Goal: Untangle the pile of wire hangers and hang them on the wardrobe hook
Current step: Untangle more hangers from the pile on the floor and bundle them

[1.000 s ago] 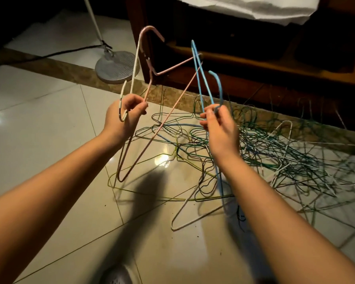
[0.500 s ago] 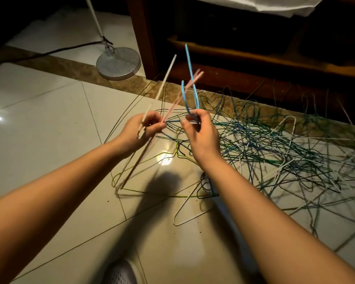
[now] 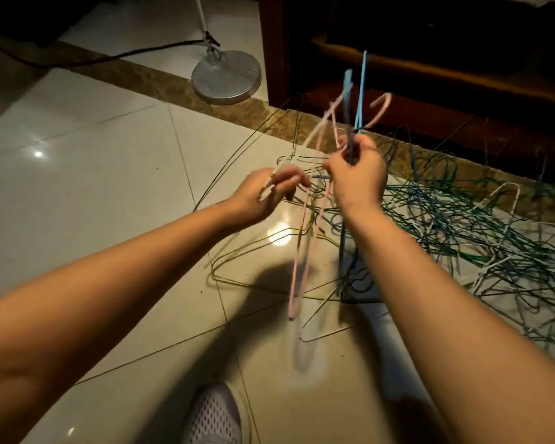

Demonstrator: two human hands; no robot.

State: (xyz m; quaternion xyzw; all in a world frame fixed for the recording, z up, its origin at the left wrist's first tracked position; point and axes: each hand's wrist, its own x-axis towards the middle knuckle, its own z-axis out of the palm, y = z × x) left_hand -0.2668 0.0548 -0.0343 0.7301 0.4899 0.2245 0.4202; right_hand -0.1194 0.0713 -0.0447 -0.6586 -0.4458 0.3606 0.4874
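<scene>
Nearest lens: toe of a white mesh shoe (image 3: 213,415) on glossy tiled floor (image 3: 93,193), both forearms reaching fwd above it.

Mid-scene, L: left hand (image 3: 269,193), fingers curled, pinching a pale white-coated wire (image 3: 313,136) running up and to the R. Motion-blurred, so exact grip hard to read.

Just R of it, slightly farther: right hand (image 3: 358,174), closed in a fist round the neck of a blue hanger (image 3: 362,91) and, apparently, of a pink hanger (image 3: 293,299). Hooks sticking up above the knuckles; pink frame dangling low between the two wrists.

Caught mid-step, by the look of it: working picked-out hangers apart from one another and bunching them by the necks. No hanging done yet.

Beyond and to the R: rest of the pile of wire hangers (image 3: 455,225), mostly green and blue w/ a few white, knotted flat on the tile. Whether the held ones hang fully clear of it: cannot tell.

Far L: round metal lamp base (image 3: 226,76) w/ black cable (image 3: 116,56) trailing off L. Far centre and R: dark wooden wardrobe (image 3: 276,59); no hook in view.

Next, prob.: easing the pale wire clear of the pink loop, then lifting the bunch toward the wardrobe. Calls for slow, straight pulls, given thin wire's habit of snagging and dragging neighbours along.
</scene>
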